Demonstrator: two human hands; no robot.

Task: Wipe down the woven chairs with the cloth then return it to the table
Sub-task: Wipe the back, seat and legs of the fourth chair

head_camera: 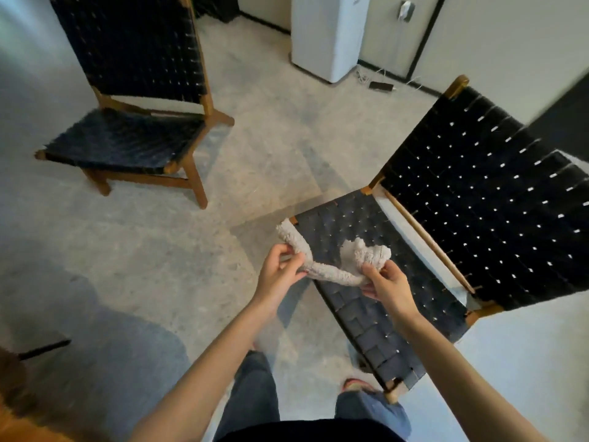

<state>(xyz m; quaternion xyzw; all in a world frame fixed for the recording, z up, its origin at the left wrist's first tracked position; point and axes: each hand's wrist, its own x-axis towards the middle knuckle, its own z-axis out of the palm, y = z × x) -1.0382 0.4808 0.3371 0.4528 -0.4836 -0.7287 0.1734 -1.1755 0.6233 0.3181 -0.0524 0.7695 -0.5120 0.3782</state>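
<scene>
A fluffy off-white cloth (331,266) is stretched between both my hands above the front of a dark woven chair (478,199) with a wooden frame. My left hand (280,269) pinches one end of the cloth, and my right hand (382,282) grips the other, bunched end. The cloth hangs over the chair's woven seat (366,314), at its left front corner. A second dark woven chair (134,100) stands apart at the upper left, facing right.
Pale speckled floor lies between the two chairs. A white tall appliance (328,36) stands by the far wall with cables and a black box on the floor beside it. A brown wooden surface edge (12,393) shows at the bottom left. My legs and feet are below.
</scene>
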